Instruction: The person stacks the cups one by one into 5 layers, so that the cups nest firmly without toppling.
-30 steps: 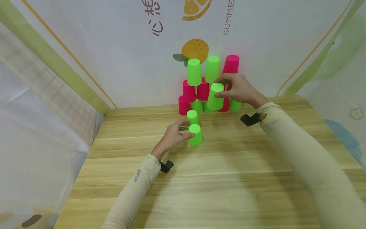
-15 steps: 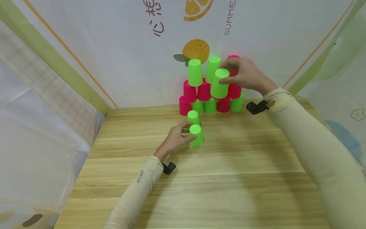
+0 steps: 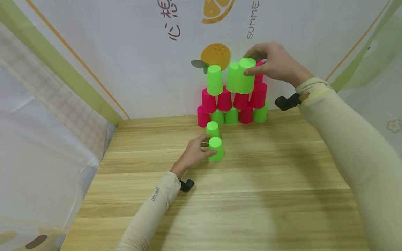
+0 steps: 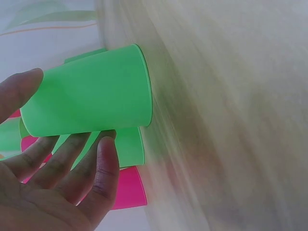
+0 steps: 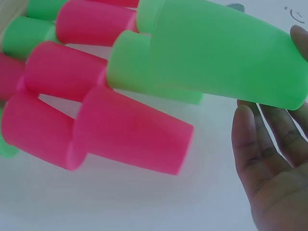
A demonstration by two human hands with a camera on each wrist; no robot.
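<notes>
The right hand [image 3: 276, 64] held its grip around an upturned green cup [image 3: 245, 75], fingers curled on the base, up at the top row of the cup pyramid [image 3: 232, 101] against the backdrop [image 3: 125, 52]. All cups stood mouth-down, so nothing showed inside them. The left hand [image 3: 193, 155] gripped a second green cup [image 3: 216, 149] standing on the tabletop [image 3: 251, 195], just in front of another green cup [image 3: 213, 129]. Half a second earlier the right hand's cup was lower, level with the pyramid's middle row; the left hand had not moved.
</notes>
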